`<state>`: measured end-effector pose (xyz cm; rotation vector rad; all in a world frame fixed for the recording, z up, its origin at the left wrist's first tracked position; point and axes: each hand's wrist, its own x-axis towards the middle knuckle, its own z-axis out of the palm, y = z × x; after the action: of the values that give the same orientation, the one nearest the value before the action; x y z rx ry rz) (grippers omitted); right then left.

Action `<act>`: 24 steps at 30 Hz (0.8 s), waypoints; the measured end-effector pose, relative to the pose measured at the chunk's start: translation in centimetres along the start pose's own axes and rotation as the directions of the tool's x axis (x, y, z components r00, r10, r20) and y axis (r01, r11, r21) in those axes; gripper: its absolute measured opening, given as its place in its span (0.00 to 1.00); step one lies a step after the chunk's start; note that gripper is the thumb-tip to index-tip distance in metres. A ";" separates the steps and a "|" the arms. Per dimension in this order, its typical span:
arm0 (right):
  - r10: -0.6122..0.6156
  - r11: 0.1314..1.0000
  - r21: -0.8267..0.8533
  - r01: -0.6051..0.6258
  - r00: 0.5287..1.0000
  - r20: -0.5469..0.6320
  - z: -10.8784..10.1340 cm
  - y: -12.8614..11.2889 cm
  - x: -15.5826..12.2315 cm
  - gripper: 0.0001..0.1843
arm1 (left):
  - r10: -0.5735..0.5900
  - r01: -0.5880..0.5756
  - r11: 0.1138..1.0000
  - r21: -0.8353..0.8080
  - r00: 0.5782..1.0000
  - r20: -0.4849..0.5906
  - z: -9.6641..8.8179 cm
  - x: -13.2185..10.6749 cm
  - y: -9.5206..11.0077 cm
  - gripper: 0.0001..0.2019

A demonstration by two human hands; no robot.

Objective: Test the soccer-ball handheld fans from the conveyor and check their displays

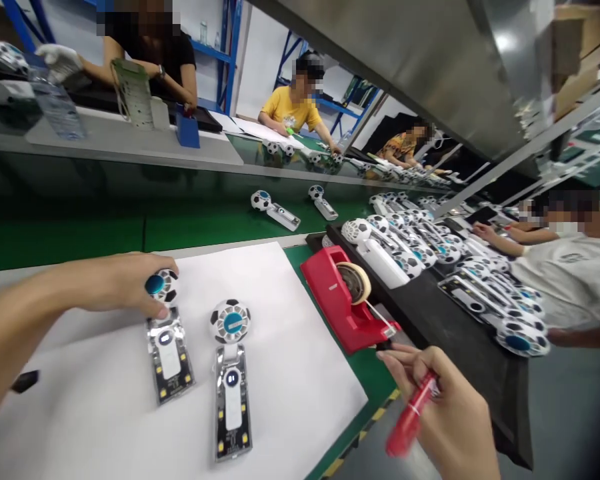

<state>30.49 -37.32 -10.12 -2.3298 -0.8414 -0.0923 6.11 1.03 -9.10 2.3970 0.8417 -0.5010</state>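
Note:
My left hand (125, 283) is closed around the ball head of a soccer-ball handheld fan (170, 357), whose clear handle shows a circuit board and a small lit display. To its right a second soccer-ball fan (233, 393) lies face up on white paper (300, 400), its display lit too. My right hand (445, 393) grips a red marker pen (413, 413), the barrel's lower end sticking out below the fingers. Thumb and forefinger are close to the cutting end of a red tape dispenser (335, 300); whether they touch tape is unclear.
A black tray (450, 333) on the right carries rows of similar fans. Two fans (283, 217) lie on the green conveyor (190, 227) behind the paper. Several co-workers sit across and to the right. A bottle (57, 103) stands on the far shelf at left.

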 end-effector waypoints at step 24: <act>-0.671 0.742 0.604 0.293 0.342 0.658 13.9 -19.8 5.8 0.17 | 0.407 -0.265 0.886 -0.380 0.837 0.365 0.2 0.4 1.4 0.19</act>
<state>21.33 -14.29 -8.47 -1.5252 -1.8646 0.9964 7.32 0.16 -8.91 1.9627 0.2567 -0.6682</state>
